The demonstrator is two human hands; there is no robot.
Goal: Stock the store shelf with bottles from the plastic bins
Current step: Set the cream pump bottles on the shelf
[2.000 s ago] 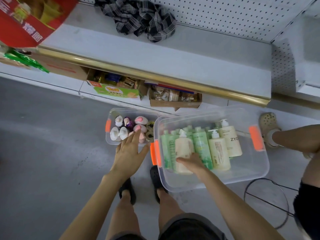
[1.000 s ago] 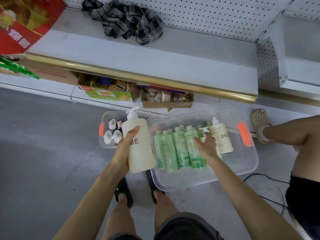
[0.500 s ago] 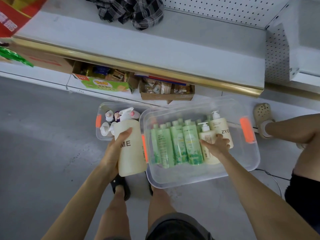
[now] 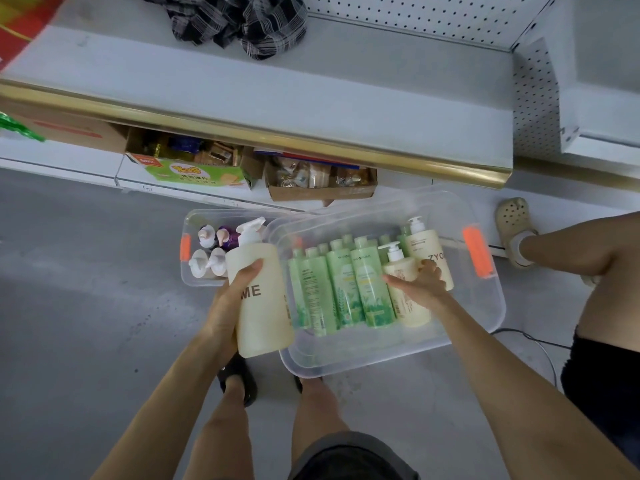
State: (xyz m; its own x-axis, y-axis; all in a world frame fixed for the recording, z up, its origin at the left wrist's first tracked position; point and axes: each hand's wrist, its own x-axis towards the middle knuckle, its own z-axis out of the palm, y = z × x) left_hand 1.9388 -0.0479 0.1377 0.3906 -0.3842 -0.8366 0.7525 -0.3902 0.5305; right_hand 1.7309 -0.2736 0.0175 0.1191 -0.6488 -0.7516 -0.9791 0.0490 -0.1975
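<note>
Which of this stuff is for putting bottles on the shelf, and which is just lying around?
For the job: left hand gripping the big pump bottle, right hand gripping the small pump bottle, green bottles, large bin, small bin, shelf.
Just lying about: plaid cloth, snack boxes, floor cable.

Green bottles (image 4: 346, 292), black-and-white plaid cloth (image 4: 242, 22)

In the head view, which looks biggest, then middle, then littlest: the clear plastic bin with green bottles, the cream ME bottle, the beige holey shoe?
1. Large clear plastic bin.
2. Cream pump bottle marked ME, held up nearer the camera, so it looks enlarged.
3. Beige holey clog shoe.
</note>
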